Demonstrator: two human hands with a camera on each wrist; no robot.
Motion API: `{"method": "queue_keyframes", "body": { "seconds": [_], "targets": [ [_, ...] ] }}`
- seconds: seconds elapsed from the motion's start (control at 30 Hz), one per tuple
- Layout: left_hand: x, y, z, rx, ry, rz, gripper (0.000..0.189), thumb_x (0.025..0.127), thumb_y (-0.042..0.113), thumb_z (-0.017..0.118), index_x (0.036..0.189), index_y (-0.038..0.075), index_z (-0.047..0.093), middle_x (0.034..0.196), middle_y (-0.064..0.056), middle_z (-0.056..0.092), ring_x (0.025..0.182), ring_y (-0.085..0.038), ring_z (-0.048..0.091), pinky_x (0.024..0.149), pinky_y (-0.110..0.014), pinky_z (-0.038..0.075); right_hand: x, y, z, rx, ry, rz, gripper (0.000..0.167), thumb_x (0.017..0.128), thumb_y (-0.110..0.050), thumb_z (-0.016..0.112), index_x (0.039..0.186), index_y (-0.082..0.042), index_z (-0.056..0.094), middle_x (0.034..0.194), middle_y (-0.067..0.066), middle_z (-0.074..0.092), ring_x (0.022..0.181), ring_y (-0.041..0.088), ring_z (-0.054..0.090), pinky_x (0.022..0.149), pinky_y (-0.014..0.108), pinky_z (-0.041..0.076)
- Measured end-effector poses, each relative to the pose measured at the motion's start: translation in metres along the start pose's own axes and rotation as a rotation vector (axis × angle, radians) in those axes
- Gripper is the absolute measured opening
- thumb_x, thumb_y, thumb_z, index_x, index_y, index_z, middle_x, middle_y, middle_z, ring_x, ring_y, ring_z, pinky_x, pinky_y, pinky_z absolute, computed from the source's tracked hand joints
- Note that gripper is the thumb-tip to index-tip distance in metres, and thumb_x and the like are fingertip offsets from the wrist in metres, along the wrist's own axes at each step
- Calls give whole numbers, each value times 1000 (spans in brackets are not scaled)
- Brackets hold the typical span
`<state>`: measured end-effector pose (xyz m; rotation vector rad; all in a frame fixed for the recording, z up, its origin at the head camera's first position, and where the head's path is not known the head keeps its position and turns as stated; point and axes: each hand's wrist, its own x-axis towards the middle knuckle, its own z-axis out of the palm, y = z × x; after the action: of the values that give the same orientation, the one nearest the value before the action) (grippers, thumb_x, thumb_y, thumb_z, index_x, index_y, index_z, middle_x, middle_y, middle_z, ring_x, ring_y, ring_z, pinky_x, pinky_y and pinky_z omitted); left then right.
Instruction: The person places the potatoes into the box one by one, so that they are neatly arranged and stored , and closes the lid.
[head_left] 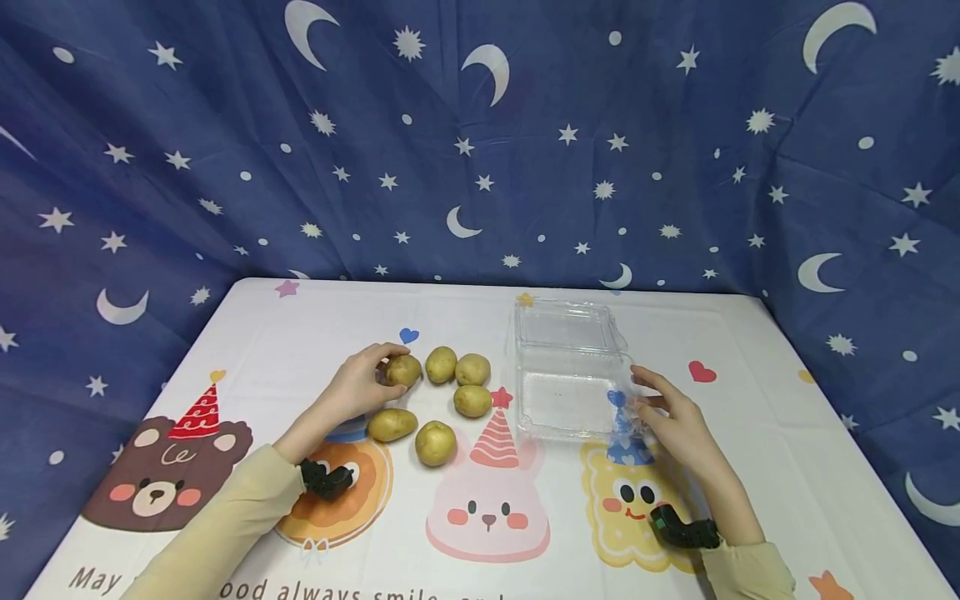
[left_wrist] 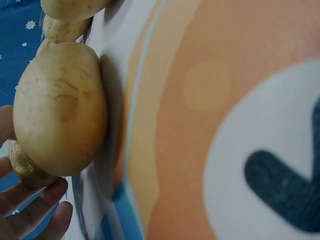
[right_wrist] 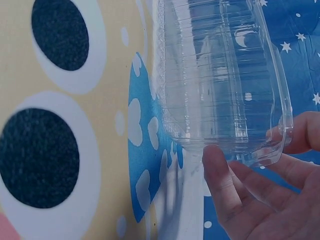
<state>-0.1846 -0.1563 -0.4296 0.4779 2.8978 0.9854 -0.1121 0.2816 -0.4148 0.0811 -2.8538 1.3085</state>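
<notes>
My left hand (head_left: 362, 385) has its fingers and thumb curled about a potato (head_left: 403, 371), the leftmost one at the back of a loose group on the table. In the left wrist view a nearer oval potato (left_wrist: 60, 110) partly hides that gripped potato (left_wrist: 30, 167). At the right, a clear plastic clamshell container (head_left: 566, 400) lies with its lid (head_left: 567, 327) folded back, away from me. My right hand (head_left: 678, 421) holds the container's right side. In the right wrist view its thumb is against the wall and a finger is at the rim.
Several more potatoes, among them a round one (head_left: 436, 443) at the front and one (head_left: 472, 402) nearest the container, lie to the right of my left hand. A white cartoon-printed cloth (head_left: 750, 375) covers the table. Behind hangs a blue curtain (head_left: 540, 150) with moons and stars.
</notes>
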Motion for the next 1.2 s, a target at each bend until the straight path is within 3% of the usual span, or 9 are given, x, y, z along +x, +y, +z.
{"method": "queue_keyframes", "body": {
  "seconds": [0.27, 0.7, 0.93, 1.2],
  "targets": [
    [1, 5, -2, -14, 4, 11, 54, 77, 13, 77, 127, 10, 58, 113, -12, 63, 97, -25, 61, 79, -37, 50, -1, 1, 0, 7, 0, -3, 51, 95, -8, 50, 145, -6, 38, 142, 24, 46, 116, 45, 56, 91, 55, 49],
    [2, 14, -6, -67, 26, 49, 53, 78, 12, 77, 128, 8, 57, 109, -13, 62, 96, -28, 63, 79, -38, 55, 1, 2, 0, 11, -4, 10, 52, 95, -7, 50, 146, -6, 38, 142, 24, 46, 116, 43, 56, 90, 50, 50],
    [5, 22, -10, -94, 40, 84, 55, 78, 11, 77, 129, 8, 57, 112, -13, 62, 96, -27, 62, 80, -39, 55, 1, 1, 1, 19, -5, 19, 52, 95, -9, 50, 146, -7, 37, 143, 24, 46, 118, 43, 56, 93, 55, 48],
    [8, 33, -9, -87, 34, 111, 55, 77, 12, 77, 129, 10, 57, 112, -10, 63, 97, -23, 59, 81, -40, 55, 0, 1, 1, 17, -9, 26, 52, 96, -9, 49, 146, -7, 37, 143, 24, 45, 117, 43, 56, 91, 50, 49]
  ]
}}
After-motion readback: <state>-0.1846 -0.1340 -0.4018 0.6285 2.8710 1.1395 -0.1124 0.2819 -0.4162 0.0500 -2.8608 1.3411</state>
